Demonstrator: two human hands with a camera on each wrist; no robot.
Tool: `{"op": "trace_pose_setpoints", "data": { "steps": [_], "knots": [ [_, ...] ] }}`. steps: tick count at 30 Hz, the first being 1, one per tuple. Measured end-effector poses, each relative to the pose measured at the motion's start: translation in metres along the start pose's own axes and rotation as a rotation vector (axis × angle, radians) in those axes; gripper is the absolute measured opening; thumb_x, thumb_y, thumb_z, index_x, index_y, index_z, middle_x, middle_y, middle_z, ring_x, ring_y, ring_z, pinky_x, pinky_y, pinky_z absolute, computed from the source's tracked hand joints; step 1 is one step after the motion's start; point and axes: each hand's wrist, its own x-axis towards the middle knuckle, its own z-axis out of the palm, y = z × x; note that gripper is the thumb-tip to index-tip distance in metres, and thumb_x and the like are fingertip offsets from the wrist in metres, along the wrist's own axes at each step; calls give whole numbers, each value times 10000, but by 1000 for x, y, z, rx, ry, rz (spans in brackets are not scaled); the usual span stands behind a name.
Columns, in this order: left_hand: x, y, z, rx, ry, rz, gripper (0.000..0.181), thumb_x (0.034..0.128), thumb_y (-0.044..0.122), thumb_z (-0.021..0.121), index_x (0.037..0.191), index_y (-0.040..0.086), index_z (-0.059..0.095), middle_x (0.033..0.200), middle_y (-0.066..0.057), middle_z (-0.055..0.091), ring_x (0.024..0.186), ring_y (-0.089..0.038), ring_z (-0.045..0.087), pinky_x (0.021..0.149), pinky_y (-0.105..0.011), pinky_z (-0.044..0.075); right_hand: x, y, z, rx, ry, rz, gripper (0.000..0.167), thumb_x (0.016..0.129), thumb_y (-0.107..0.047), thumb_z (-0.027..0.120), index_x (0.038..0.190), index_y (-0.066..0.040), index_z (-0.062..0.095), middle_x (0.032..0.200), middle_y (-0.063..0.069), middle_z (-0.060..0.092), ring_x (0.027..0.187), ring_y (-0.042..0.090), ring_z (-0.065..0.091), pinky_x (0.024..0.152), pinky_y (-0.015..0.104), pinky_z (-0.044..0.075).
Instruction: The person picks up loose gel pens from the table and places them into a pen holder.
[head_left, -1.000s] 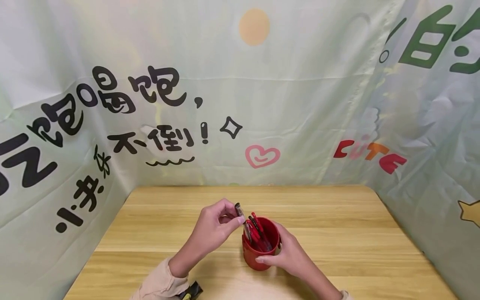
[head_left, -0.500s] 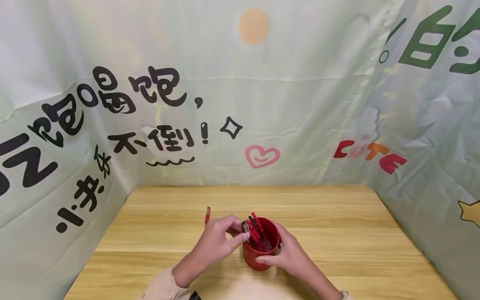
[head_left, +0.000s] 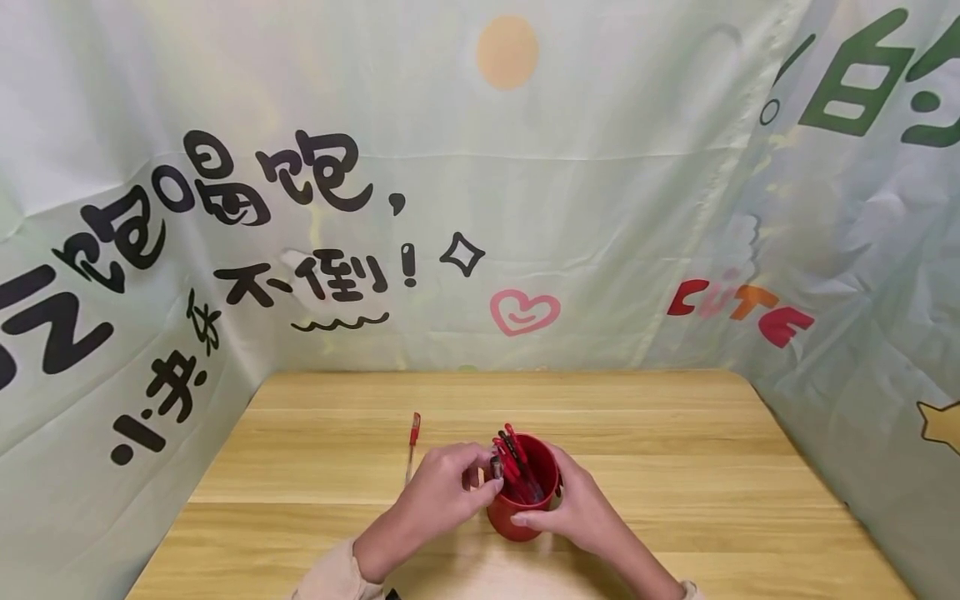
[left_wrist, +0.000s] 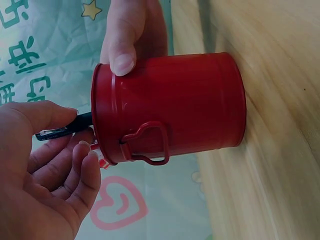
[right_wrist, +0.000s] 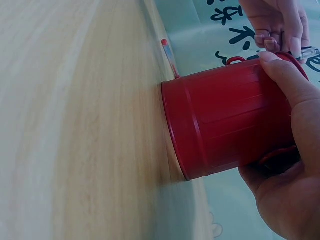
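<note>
A red metal cup [head_left: 504, 527] stands upright on the table, with several red and black pens [head_left: 519, 467] leaning inside. My right hand [head_left: 581, 500] grips its right side, thumb on the near wall. At the left of the rim my left hand [head_left: 447, 490] pinches a black-capped pen [left_wrist: 67, 128] between thumb and fingers. In the left wrist view the pen's lower part is hidden inside the cup. A loop handle [left_wrist: 162, 145] on the cup's wall shows in that view too.
One red-capped pen [head_left: 414, 432] lies on the wooden table [head_left: 660, 433] to the left of the cup, its lower end partly behind my left hand. Printed cloth [head_left: 600, 233] hangs around the table's back and sides.
My left hand has moved right and nearer, lowering the black-capped pen into the cup. The red-capped pen on the table has come into view from behind it. My right hand has stayed put.
</note>
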Motion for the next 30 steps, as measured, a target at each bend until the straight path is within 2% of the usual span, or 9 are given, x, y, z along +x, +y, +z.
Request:
{"op": "trace_pose_setpoints", "data": {
  "steps": [5,10,20,30],
  "knots": [
    [-1,-1,3,8,-36,-8,116,831,80,833,879,116,734,691,64,622,609,39,476,505,-89,418,0,0,0,3,-8,1,967,670,-450,970,1490,-287,485,1402,-75,639,1262,175,640,1006,281,567],
    [-1,-1,6,29,-25,0,108,829,94,831,890,113,745,706,63,641,605,21,493,511,-75,407,0,0,-1,0,-9,3,974,667,-450,972,1493,-286,483,1404,-73,637,1261,175,640,1002,278,569],
    [-3,-4,10,22,-35,5,132,833,95,835,936,99,753,859,7,740,628,3,551,545,-68,442,0,-2,-1,3,-3,5,988,660,-435,978,1499,-274,483,1410,-71,637,1265,168,638,1015,283,564],
    [-5,-4,11,13,-36,5,134,832,89,834,940,100,756,858,7,730,633,0,542,542,-78,444,0,-3,-1,3,-7,8,986,665,-434,976,1501,-273,479,1416,-71,633,1272,173,635,1012,279,566]
  ]
}}
